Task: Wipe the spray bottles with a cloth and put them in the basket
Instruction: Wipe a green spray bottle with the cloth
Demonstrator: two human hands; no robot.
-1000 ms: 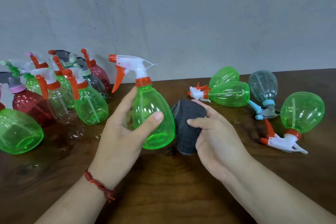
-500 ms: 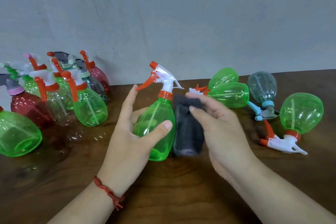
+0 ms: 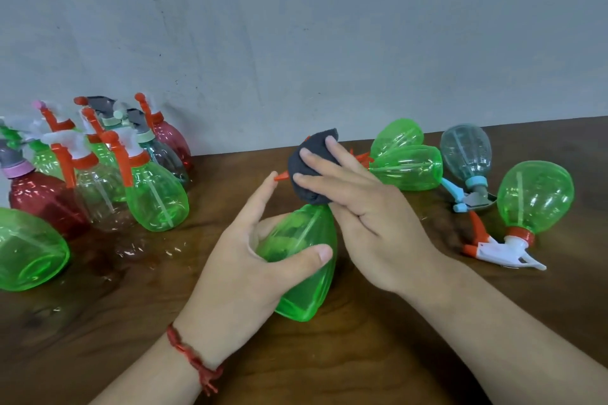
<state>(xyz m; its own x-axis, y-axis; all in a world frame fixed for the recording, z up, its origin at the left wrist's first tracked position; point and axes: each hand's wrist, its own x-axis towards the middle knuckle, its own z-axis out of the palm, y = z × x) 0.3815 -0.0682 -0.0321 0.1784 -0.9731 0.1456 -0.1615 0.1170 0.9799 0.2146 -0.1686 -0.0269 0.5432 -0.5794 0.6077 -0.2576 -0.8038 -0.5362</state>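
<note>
My left hand (image 3: 243,266) grips a green spray bottle (image 3: 306,286) by its body, tilted with its head pointing away from me. My right hand (image 3: 365,223) holds a dark grey cloth (image 3: 309,168) wrapped over the bottle's spray head, so only the orange trigger tip (image 3: 279,176) sticks out at the left. No basket is in view.
Several upright spray bottles, green, red and clear (image 3: 154,194), stand at the back left by the wall, and one green bottle (image 3: 29,250) lies at the left edge. Several bottles lie on their sides at the right (image 3: 408,168) (image 3: 533,200). The brown wooden table (image 3: 329,365) ends at a grey wall.
The held bottle has tipped from upright to leaning away and dropped lower. My right hand has carried the cloth up from beside the body onto the spray head.
</note>
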